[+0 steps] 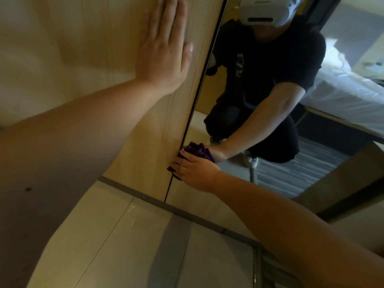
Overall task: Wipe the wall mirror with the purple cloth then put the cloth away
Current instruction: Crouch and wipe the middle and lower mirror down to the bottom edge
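The wall mirror [270,167] fills the right half of the head view, with a thin dark frame along its left edge. My right hand [196,171] presses the purple cloth [172,170] against the glass low down, right at that left edge; most of the cloth is hidden under my fingers, and its bunched reflection shows just above them. My left hand [164,48] lies flat with fingers together on the light wooden wall panel [99,44] left of the mirror, holding nothing.
Pale floor tiles [116,246] with a grey skirting strip [145,198] run below the panel and mirror. In the mirror I see a crouching person in black, a white bed and a striped carpet.
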`<state>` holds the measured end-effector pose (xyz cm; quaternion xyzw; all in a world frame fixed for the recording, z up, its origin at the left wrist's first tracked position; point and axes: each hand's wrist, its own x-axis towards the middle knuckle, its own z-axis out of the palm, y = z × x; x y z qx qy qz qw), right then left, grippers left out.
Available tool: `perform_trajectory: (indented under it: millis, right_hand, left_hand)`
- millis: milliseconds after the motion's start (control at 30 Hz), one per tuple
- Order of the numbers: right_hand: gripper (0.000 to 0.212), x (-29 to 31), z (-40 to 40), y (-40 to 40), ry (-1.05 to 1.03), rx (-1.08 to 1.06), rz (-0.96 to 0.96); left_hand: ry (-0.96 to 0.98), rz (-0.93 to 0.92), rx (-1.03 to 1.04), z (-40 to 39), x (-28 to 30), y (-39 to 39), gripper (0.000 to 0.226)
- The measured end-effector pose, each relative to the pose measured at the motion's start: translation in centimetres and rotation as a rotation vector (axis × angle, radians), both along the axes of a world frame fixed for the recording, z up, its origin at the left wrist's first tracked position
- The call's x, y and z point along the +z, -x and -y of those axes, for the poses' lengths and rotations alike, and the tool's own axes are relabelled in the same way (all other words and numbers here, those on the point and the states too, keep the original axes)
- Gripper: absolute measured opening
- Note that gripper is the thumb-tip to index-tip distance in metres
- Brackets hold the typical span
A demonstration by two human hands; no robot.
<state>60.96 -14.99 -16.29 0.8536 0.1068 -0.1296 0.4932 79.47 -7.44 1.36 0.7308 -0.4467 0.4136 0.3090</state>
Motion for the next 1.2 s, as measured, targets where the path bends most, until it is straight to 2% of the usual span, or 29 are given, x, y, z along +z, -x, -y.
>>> perform_trajectory:
  millis: [233, 467, 633, 800, 933, 1067, 1200]
  right_hand:
    - [0.069, -1.0, 2.6, 4.0, -0.001, 0.084, -0.007]
    - [0.056, -1.0, 6.3, 12.6, 0.003, 0.120, -0.011]
    - [0.061, -1.5, 9.8, 19.4, -0.036, 0.073, -0.017]
    - [0.061, -1.3, 11.4, 23.4, -0.059, 0.064, -0.032]
    - [0.060, -1.2, 12.9, 26.7, -0.056, 0.053, -0.034]
    - [0.069, -0.4, 14.6, 31.6, -0.069, 0.005, -0.060]
    - [0.064, -0.3, 16.1, 34.3, -0.121, 0.000, -0.056]
  left_hand:
    - [-0.006, -0.022, -0.047, -0.2, -3.9, 1.2, 0.065]
    - [0.051, -0.054, -0.006, 1.1, -7.4, 3.1, 0.066]
    - [0.115, -0.114, -0.075, 2.2, -9.6, 5.4, 0.063]
    - [0.054, -0.107, -0.194, 3.0, -14.1, 9.8, 0.064]
    - [0.101, -0.133, -0.153, 4.2, -15.0, 11.2, 0.066]
    - [0.137, -0.115, -0.131, 4.8, -15.2, 11.2, 0.066]
    - [0.166, -0.113, -0.085, 5.3, -15.4, 11.4, 0.067]
